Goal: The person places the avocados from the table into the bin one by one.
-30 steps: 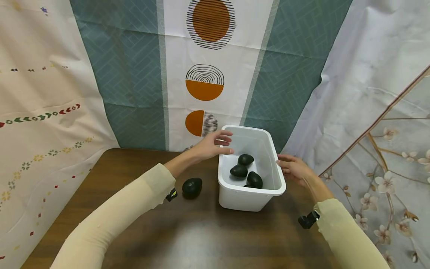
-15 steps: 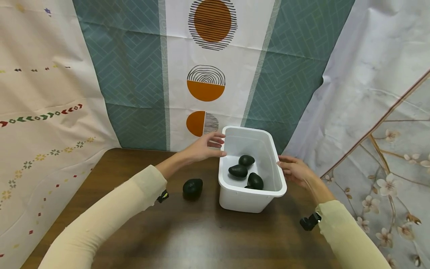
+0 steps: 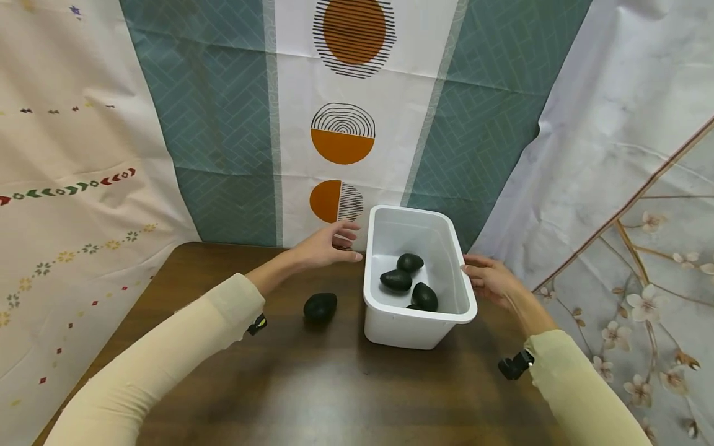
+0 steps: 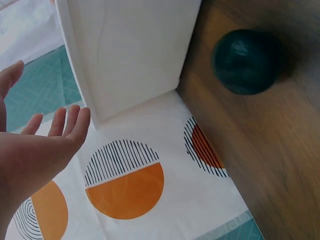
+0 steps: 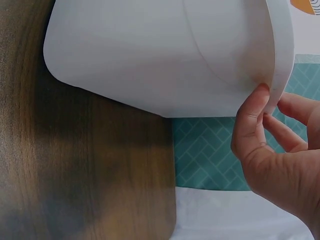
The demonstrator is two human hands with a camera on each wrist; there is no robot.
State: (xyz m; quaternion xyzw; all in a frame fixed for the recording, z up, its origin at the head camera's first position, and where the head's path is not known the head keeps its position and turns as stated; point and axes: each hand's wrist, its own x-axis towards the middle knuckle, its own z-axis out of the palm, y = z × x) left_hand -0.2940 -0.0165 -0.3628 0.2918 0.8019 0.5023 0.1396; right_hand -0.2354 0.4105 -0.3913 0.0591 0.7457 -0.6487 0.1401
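A white plastic bin stands upright on the table with several dark green avocados inside, one partly hidden by the near wall. My right hand holds its right rim, a curled digit against the lip in the right wrist view. My left hand is just off the left rim, fingers apart and relaxed, with nothing in it. In the left wrist view, the open left hand is beside the bin's outer wall. Another avocado lies on the table left of the bin.
The brown wooden table extends to the patterned cloth hung behind it. A flowered light cloth hangs on the right. Beyond the table's left edge is an embroidered cream cloth.
My left hand has drawn back leftward from above the bin's left rim. My right hand stays at the right rim, and the bin and avocados keep nearly the same places.
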